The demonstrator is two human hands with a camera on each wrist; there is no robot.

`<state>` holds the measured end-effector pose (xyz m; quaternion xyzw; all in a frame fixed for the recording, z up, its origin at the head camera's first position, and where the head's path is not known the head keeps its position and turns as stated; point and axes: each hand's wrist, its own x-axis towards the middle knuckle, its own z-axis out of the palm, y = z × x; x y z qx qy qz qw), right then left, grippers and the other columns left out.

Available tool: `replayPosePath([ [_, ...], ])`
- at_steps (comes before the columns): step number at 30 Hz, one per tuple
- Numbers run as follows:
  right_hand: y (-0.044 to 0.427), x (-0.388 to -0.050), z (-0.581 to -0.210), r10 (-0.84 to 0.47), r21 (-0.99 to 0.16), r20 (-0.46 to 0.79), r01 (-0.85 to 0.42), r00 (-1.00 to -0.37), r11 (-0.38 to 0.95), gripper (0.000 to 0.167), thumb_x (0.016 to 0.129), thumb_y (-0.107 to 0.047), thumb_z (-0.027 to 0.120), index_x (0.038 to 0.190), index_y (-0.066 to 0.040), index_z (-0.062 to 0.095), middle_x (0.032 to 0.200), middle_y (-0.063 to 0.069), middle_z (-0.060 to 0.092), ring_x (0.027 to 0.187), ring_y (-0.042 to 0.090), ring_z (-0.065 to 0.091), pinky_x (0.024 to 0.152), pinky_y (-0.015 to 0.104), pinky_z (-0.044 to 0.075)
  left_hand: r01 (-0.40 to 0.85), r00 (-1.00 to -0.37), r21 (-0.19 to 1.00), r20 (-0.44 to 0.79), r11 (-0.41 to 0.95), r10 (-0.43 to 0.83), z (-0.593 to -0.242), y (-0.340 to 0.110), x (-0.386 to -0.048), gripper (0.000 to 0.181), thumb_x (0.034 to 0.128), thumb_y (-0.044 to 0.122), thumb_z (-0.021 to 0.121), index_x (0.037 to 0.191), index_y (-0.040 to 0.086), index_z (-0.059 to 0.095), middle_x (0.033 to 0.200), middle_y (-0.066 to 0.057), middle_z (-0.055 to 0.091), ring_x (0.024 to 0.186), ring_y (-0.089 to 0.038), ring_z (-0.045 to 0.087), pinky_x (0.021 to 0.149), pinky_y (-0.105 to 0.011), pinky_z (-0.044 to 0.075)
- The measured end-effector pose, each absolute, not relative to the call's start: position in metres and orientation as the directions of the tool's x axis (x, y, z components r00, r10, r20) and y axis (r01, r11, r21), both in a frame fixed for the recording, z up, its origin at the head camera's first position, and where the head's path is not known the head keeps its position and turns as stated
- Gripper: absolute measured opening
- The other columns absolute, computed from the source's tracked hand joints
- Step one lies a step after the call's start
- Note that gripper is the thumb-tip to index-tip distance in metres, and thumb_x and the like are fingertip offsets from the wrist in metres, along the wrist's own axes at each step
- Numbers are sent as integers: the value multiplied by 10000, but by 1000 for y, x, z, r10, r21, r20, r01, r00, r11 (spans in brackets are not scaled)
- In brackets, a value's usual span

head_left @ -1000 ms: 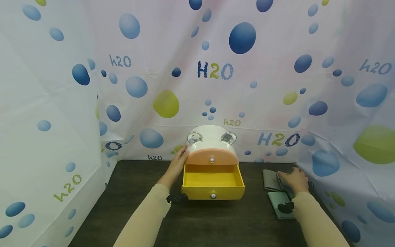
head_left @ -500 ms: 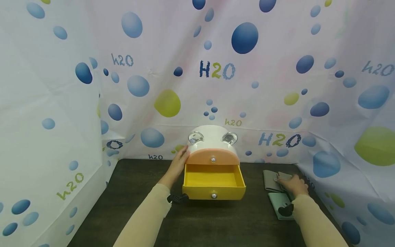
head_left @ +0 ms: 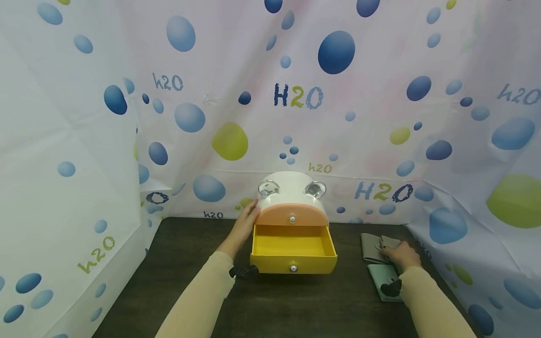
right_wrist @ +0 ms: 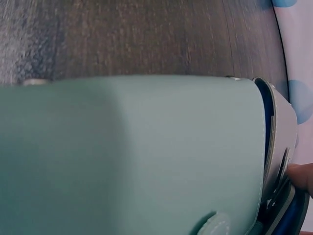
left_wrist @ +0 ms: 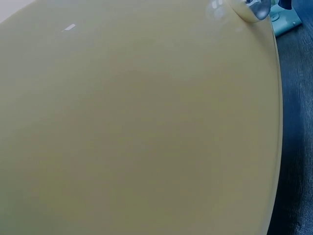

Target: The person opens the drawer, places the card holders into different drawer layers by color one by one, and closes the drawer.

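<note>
A small desktop drawer box point(head_left: 291, 185) with a white rounded top and two silver eyes stands at the table's back. Its peach upper drawer point(head_left: 274, 215) is closed and its yellow lower drawer point(head_left: 270, 265) is pulled out, with nothing visible inside. My left hand point(head_left: 240, 231) rests along the box's left side, fingers extended. At the right, my right hand point(head_left: 404, 257) pinches a grey wallet point(head_left: 390, 241); the right wrist view shows a thumb point(right_wrist: 301, 177) on its edge. Beside it lies another grey wallet point(head_left: 372, 248). A mint-green wallet point(right_wrist: 171, 147) lies nearer me, partly under my wrist.
The dark wooden table point(head_left: 190, 281) is enclosed by a white patterned curtain point(head_left: 372, 141) at the back and both sides. In the left wrist view the box's smooth pale surface point(left_wrist: 146, 122) fills most of the picture.
My right hand has drawn slightly toward me and its fingers have closed in on the grey wallet, uncovering more of it. My left hand keeps its place; the head view shifted slightly.
</note>
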<state>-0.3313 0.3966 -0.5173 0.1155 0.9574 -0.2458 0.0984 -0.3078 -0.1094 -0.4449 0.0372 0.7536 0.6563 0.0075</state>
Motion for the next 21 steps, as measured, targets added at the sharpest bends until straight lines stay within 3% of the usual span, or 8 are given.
replayPosePath([
  [5, 397, -330, -516, 164, -434, -233, 253, -959, 864, 941, 908, -471, 618, 1317, 303, 273, 1303, 519, 358, 1157, 671, 401, 978, 685, 393, 59, -996, 986, 47, 156, 81, -425, -106, -293, 600, 1090, 333, 423, 1587, 47, 247, 1630, -192, 227, 1484, -400, 213, 1176, -590, 220],
  [21, 404, -334, -515, 144, -406, -232, 231, -962, 884, 872, 884, -451, 645, 1288, 274, 377, 1294, 462, 445, 1130, 609, 480, 942, 635, 446, 49, -995, 987, 35, 154, 89, -421, -106, -289, 614, 1090, 357, 414, 1596, 63, 226, 1637, -196, 199, 1486, -415, 199, 1173, -605, 210],
])
